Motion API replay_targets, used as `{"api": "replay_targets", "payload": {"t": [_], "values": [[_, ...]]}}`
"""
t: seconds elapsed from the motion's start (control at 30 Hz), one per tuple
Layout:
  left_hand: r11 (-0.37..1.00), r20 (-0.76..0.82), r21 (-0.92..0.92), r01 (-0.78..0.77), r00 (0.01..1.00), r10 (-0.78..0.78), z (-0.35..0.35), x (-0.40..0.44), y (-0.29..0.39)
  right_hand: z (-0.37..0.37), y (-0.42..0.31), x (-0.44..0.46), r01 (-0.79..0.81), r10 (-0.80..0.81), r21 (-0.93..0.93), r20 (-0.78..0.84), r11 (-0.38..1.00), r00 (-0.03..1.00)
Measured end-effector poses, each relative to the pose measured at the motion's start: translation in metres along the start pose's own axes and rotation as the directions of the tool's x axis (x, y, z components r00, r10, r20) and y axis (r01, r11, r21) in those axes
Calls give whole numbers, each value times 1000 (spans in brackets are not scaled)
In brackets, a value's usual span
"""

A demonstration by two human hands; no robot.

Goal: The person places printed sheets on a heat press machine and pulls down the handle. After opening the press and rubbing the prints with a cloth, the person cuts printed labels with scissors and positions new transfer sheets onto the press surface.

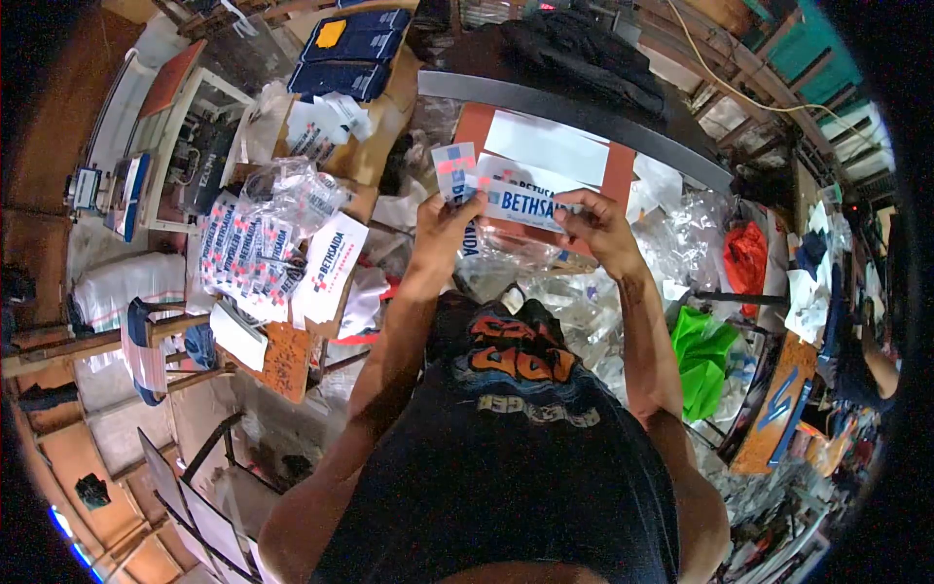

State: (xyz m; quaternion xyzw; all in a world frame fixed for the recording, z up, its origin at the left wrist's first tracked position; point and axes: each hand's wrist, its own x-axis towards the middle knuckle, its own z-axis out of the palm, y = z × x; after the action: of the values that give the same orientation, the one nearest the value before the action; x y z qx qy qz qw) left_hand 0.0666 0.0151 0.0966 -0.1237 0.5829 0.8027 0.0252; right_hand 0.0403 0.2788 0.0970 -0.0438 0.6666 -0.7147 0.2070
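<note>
Stretched between both hands is a printed white label strip (pixel 525 206) with blue "BETHSAIDA" lettering. My left hand (pixel 449 222) is closed on its left end; a second printed strip (pixel 453 161) stands up behind those fingers, and part of a lettered piece hangs below them. My right hand (pixel 595 230) pinches the right end between thumb and fingers, covering the last letters. Behind the strip lies a reddish-brown board (pixel 472 122) with blank white strips (pixel 550 141) on it. Another similar printed piece shows partly behind the held strip.
At left, many printed strips and clear film (pixel 248 253) are piled on a wooden table. Folded dark blue cloth (pixel 350 54) sits at the back left. A dark curved bar (pixel 574 112) crosses beyond the board. Red (pixel 745 255) and green plastic (pixel 702 365) lie at right.
</note>
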Motion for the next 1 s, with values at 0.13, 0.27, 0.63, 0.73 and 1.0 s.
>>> {"api": "replay_targets", "payload": {"t": [0.13, 0.27, 0.63, 0.73, 1.0], "values": [[998, 22, 57, -28, 999, 27, -2, 4, -2, 2, -4, -1, 31, -29, 44, -38, 999, 999], [998, 4, 47, -42, 999, 42, 1, 9, -6, -7, 3, -1, 43, -33, 58, -161, 997, 986], [998, 28, 39, -55, 998, 54, 4, 15, -9, -23, 12, -6, 78, -63, 61, -213, 995, 975], [999, 13, 51, -14, 1000, 13, 5, 17, -10, -24, 11, -6, 89, -76, 50, -217, 995, 973], [998, -4, 43, -50, 999, 50, -3, 35, -29, -22, 15, -1, 88, -96, -40, -297, 995, 950]]}}
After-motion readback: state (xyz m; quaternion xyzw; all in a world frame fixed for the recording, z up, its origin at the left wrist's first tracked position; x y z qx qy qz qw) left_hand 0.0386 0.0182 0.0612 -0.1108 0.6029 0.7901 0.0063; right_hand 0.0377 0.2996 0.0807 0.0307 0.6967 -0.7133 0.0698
